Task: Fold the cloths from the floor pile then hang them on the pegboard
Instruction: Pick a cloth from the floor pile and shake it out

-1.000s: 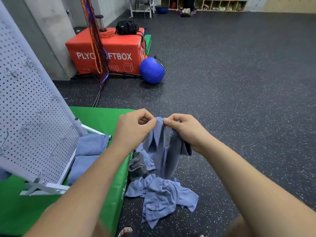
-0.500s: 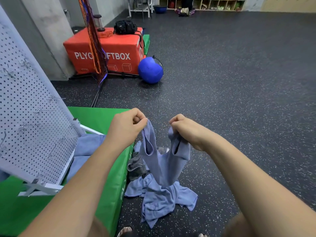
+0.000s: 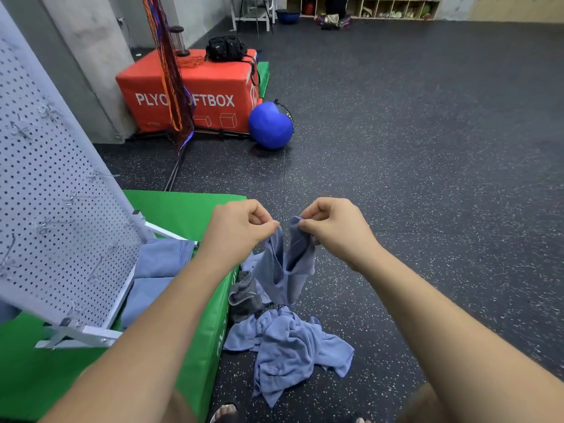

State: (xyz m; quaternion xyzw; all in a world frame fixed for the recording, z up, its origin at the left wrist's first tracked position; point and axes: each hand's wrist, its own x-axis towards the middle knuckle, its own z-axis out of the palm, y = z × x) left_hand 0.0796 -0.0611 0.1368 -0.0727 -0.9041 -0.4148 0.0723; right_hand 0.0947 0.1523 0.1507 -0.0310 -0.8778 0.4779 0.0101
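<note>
Both hands, left point(image 3: 236, 230) and right point(image 3: 332, 228), pinch one cloth's point(image 3: 285, 267) corners above the pile point(image 3: 290, 346); I judge thin pinches may slip, dropping it.

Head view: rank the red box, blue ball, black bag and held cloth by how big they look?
1. red box
2. held cloth, though nearness to the camera inflates it
3. blue ball
4. black bag

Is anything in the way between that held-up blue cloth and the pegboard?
Nothing visible. The left hand and right hand pinch the cloth; the pegboard stands to its left on the green mat.
</note>
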